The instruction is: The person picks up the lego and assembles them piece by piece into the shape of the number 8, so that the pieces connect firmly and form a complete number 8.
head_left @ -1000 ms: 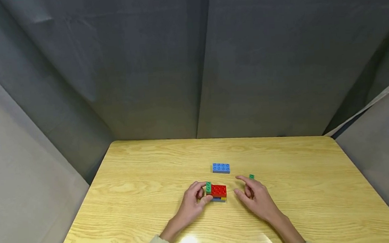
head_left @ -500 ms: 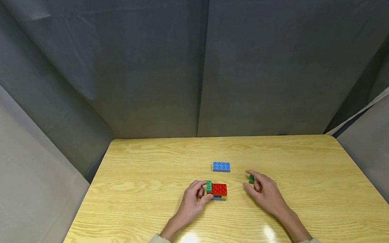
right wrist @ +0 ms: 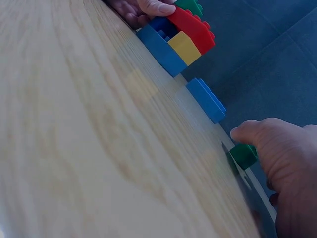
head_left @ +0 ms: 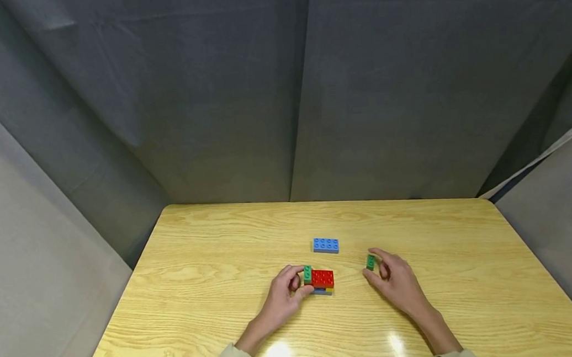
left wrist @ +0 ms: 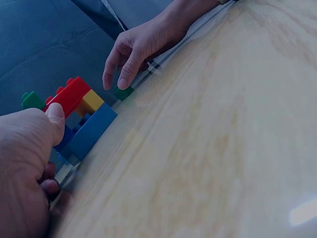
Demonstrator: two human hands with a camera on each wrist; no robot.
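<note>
My left hand grips the left end of a small toy brick stack, thumb at the near side and fingers at the far side. The stack has a blue brick at the bottom, a yellow brick and a dark blue one above it, then a red brick with a green brick on top. On the right, my right hand hovers low, thumb and index finger apart on either side of a loose green brick. That brick rests on the table; no firm pinch shows.
A loose blue brick lies on the wooden table behind the stack, between the two hands. Grey curtains hang beyond the table's back edge and along both sides.
My right hand has moved right, from beside the stack to around the loose green brick, which stays about where it was. The left hand keeps its grip on the stack.
</note>
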